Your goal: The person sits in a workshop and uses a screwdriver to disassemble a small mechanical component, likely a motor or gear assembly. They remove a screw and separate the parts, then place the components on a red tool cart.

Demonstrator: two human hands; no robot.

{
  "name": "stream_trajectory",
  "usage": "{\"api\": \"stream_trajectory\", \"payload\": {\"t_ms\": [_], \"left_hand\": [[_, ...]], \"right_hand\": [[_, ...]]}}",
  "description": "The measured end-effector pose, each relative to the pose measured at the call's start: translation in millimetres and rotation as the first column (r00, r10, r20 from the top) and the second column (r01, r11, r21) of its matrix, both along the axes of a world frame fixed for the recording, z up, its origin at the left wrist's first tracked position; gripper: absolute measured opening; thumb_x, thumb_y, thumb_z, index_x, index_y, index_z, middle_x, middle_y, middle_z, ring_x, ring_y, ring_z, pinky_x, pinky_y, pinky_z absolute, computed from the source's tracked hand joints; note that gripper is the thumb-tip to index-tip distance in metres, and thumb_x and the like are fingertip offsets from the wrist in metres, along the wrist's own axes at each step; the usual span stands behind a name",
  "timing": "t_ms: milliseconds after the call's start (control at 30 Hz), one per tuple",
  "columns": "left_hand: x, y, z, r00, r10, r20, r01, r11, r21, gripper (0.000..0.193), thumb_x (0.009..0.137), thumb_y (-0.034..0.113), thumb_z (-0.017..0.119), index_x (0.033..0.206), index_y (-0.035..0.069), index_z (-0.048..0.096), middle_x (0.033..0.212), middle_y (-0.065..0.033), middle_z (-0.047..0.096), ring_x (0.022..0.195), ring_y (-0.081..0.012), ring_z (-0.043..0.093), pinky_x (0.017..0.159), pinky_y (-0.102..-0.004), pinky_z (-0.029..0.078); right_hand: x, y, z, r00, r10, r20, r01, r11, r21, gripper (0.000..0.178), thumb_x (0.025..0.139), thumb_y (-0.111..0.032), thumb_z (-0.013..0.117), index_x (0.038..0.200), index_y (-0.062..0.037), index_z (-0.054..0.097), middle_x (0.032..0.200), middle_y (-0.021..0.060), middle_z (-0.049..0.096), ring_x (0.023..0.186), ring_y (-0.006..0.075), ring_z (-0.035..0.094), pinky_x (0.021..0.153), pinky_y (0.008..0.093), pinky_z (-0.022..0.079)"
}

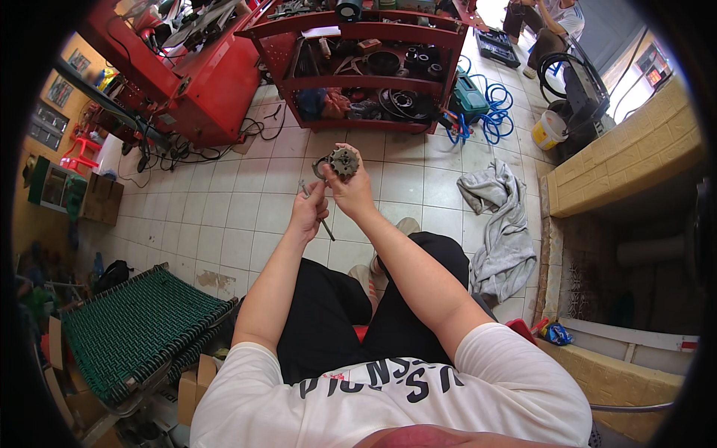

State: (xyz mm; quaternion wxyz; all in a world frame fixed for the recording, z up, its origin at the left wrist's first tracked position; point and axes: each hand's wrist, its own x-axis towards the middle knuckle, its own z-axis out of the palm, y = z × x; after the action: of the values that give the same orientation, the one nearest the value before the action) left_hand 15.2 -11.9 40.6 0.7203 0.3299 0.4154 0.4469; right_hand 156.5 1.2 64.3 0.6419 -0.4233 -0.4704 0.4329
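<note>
Out in front of my knees, my right hand (354, 190) is closed around a toothed metal gear (343, 162), its round face turned up. A curved metal piece (319, 167) shows at the gear's left side; I cannot tell whether it is joined to the gear. My left hand (307, 213) sits just below and to the left, its fingers pinched on a slim metal tool (328, 229). The tool slants, with one end above the fingers and the other sticking out below, apart from the gear.
A red tool cart (358, 131) loaded with parts stands ahead. Left of it is a red machine (198, 112) with cables on the floor. A grey cloth (500, 239) lies at right, near a blue hose (497, 112) and a bucket (549, 131). A green woven seat (142, 328) stands lower left. Another person (549, 22) sits far right.
</note>
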Motion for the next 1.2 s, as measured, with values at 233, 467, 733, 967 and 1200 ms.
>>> {"api": "stream_trajectory", "payload": {"t_ms": [233, 467, 733, 967, 1200], "left_hand": [[0.0, -0.7, 0.9, 0.999, -0.001, 0.049, 0.002, 1.000, -0.030, 0.027, 0.101, 0.040, 0.062, 0.089, 0.018, 0.051, 0.069, 0.0095, 0.036, 0.052, -0.0034, 0.030, 0.048, -0.0217, 0.022], [-2.6, 1.4, -2.7, 0.996, -0.001, 0.084, 0.006, 0.998, -0.062, 0.034, 0.101, 0.041, 0.061, 0.080, 0.019, 0.046, 0.068, 0.0084, 0.037, 0.053, -0.0041, 0.032, 0.048, -0.0224, 0.024], [-5.2, 2.9, -6.1, 0.996, 0.002, 0.094, 0.008, 0.995, -0.099, 0.033, 0.101, 0.039, 0.058, 0.078, 0.018, 0.047, 0.068, 0.0081, 0.038, 0.054, -0.0042, 0.034, 0.048, -0.0224, 0.025], [-5.7, 2.5, -6.3, 0.991, -0.009, 0.134, 0.029, 0.989, -0.143, 0.029, 0.100, 0.038, 0.059, 0.081, 0.019, 0.049, 0.069, 0.0093, 0.040, 0.054, -0.0037, 0.034, 0.049, -0.0220, 0.026], [-6.0, 1.5, -4.1, 0.990, -0.023, 0.143, 0.043, 0.989, -0.141, 0.029, 0.100, 0.042, 0.060, 0.085, 0.019, 0.051, 0.069, 0.0093, 0.040, 0.055, -0.0035, 0.035, 0.049, -0.0214, 0.026]], "right_hand": [[1.5, -1.9, 4.8, 1.000, 0.002, 0.020, -0.002, 1.000, -0.003, 0.060, 0.090, -0.037, 0.078, 0.135, -0.0087, 0.050, 0.102, 0.0063, 0.068, 0.094, 0.0150, 0.065, 0.085, 0.0308, 0.052], [1.2, -2.6, 5.2, 0.999, 0.018, 0.036, -0.017, 1.000, -0.019, 0.060, 0.089, -0.036, 0.079, 0.135, -0.0095, 0.050, 0.102, 0.0067, 0.068, 0.093, 0.0161, 0.065, 0.084, 0.0309, 0.053], [3.4, -7.9, 12.6, 0.988, 0.009, 0.153, -0.016, 0.999, 0.048, 0.055, 0.092, -0.032, 0.077, 0.134, -0.0082, 0.050, 0.102, 0.0024, 0.063, 0.091, 0.0108, 0.061, 0.079, 0.0270, 0.053], [4.6, -10.1, 17.0, 0.992, 0.031, 0.118, -0.034, 0.999, 0.020, 0.058, 0.091, -0.035, 0.077, 0.135, -0.0087, 0.050, 0.102, 0.0039, 0.064, 0.093, 0.0127, 0.061, 0.083, 0.0280, 0.051], [5.1, -12.2, 22.0, 0.991, 0.048, 0.129, -0.047, 0.999, -0.013, 0.059, 0.091, -0.035, 0.077, 0.136, -0.0086, 0.049, 0.104, 0.0048, 0.065, 0.095, 0.0142, 0.062, 0.084, 0.0290, 0.052]]}}
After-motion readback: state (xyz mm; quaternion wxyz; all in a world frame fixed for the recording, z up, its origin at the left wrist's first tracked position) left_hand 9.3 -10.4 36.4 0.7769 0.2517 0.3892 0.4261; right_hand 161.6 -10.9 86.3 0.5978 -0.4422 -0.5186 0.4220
